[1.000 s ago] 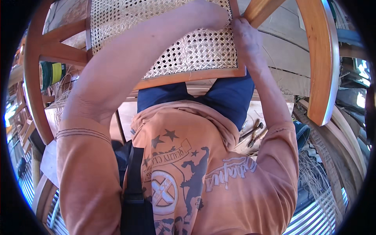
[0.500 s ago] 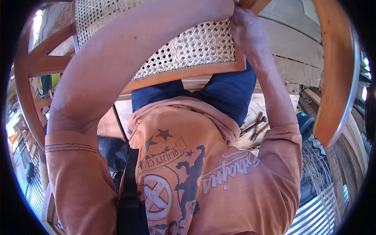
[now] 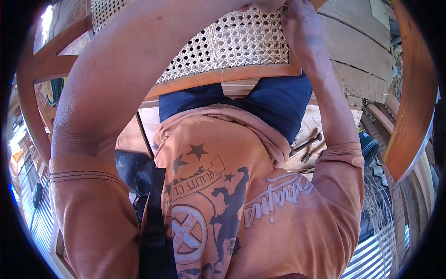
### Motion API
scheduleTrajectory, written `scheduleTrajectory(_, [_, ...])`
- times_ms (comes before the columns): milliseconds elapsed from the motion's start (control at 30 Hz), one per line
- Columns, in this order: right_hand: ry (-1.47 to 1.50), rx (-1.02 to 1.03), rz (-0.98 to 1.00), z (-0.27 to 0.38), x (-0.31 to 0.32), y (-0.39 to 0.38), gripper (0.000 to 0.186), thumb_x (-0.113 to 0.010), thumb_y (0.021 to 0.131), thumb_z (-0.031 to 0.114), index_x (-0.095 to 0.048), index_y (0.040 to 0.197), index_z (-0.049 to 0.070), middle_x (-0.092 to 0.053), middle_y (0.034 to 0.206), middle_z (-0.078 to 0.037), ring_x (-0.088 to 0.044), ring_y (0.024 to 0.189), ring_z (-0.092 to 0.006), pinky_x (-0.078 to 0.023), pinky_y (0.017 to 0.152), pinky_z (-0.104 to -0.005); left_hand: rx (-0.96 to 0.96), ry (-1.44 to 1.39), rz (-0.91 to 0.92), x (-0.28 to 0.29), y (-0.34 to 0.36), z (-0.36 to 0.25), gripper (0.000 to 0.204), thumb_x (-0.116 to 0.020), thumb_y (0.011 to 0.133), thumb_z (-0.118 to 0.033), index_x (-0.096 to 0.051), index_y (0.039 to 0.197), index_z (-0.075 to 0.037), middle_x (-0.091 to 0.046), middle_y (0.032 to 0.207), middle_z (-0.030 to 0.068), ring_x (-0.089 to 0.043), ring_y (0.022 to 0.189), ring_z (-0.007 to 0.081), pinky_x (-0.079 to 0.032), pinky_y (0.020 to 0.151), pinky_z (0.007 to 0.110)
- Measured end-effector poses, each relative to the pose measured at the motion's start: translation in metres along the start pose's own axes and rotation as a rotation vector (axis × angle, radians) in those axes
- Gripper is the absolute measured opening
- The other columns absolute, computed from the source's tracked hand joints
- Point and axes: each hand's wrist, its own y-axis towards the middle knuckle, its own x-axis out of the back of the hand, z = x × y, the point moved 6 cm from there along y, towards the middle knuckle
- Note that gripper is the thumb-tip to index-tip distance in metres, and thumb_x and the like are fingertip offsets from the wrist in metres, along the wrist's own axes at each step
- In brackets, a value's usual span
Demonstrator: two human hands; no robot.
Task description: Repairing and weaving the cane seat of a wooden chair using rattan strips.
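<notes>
A cane-woven panel (image 3: 232, 42) in a wooden frame (image 3: 218, 74) lies above my thighs (image 3: 278, 102). My left forearm reaches across it; my left hand (image 3: 262, 5), cut off by the top edge, is over the panel's upper right, its fingers mostly out of sight. My right hand (image 3: 304, 32) is curled at the frame's right side, close beside the left. Its fingertips are partly hidden, so whatever they grip cannot be made out.
Curved wooden chair parts rise at left (image 3: 35, 74) and right (image 3: 411, 93). Hand tools (image 3: 306, 146) lie on a pale board right of my legs. Behind are planks (image 3: 353, 51), loose fibre strands (image 3: 381, 204), a dark green roll (image 3: 55, 90) and corrugated metal (image 3: 371, 251).
Both hands have shifted toward the top edge, the left now partly leaving the picture. The chair parts sit differently in view: the right curved piece appears lower and further right.
</notes>
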Motion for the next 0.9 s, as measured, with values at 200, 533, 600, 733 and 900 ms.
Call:
scheduleTrajectory(200, [-0.807,0.145,-0.017,0.028,-0.006,-0.008,0.03,-0.035,0.095,0.025,-0.052,0.09,0.001,-0.052,0.082,-0.016,-0.049,0.076,-0.0237,-0.041,0.069,-0.0344,0.414,-0.472,0.161,0.0,-0.02,0.014,0.024,-0.047,0.079,-0.014,-0.065,0.086,0.001,-0.064,0.082,0.0154,-0.061,0.066,0.0263,-0.048,0.06,0.037])
scheduleTrajectory(533, [-1.396,0.513,0.036,0.028,-0.011,0.005,0.014,-0.044,0.082,0.007,-0.053,0.09,0.001,-0.056,0.085,-0.022,-0.057,0.08,-0.0398,-0.047,0.066,-0.0458,0.054,-0.091,0.234,-0.022,0.005,0.023,0.023,-0.047,0.078,-0.011,-0.064,0.078,0.004,-0.063,0.074,0.0182,-0.061,0.064,0.0297,-0.048,0.06,0.04])
scheduleTrajectory(600, [-1.414,0.445,0.073,0.035,-0.018,0.006,0.013,-0.045,0.082,0.006,-0.054,0.09,0.001,-0.057,0.085,-0.021,-0.058,0.08,-0.0394,-0.047,0.067,-0.0452,0.038,-0.02,0.165,-0.034,0.017,0.029,0.024,-0.047,0.08,-0.012,-0.065,0.079,0.003,-0.064,0.076,0.019,-0.062,0.066,0.0304,-0.048,0.062,0.04])
scheduleTrajectory(733, [-1.3,0.331,0.089,0.073,-0.042,-0.011,0.012,-0.048,0.084,0.007,-0.055,0.087,-0.002,-0.059,0.088,-0.021,-0.058,0.082,-0.0355,-0.046,0.07,-0.0414,0.282,0.052,-0.106,-0.026,-0.023,0.049,0.027,-0.048,0.082,-0.021,-0.067,0.084,-0.001,-0.065,0.085,0.0177,-0.063,0.076,0.0332,-0.049,0.071,0.04])
scheduleTrajectory(900, [-0.933,0.551,0.533,0.042,-0.071,0.018,0.027,-0.052,0.089,0.021,-0.058,0.101,-0.003,-0.061,0.089,-0.019,-0.058,0.085,-0.0297,-0.045,0.076,-0.0344,0.407,-0.001,-0.02,-0.012,-0.102,0.073,0.035,-0.047,0.082,-0.028,-0.065,0.085,0.001,-0.064,0.085,0.0216,-0.061,0.081,0.0362,-0.046,0.077,0.044])
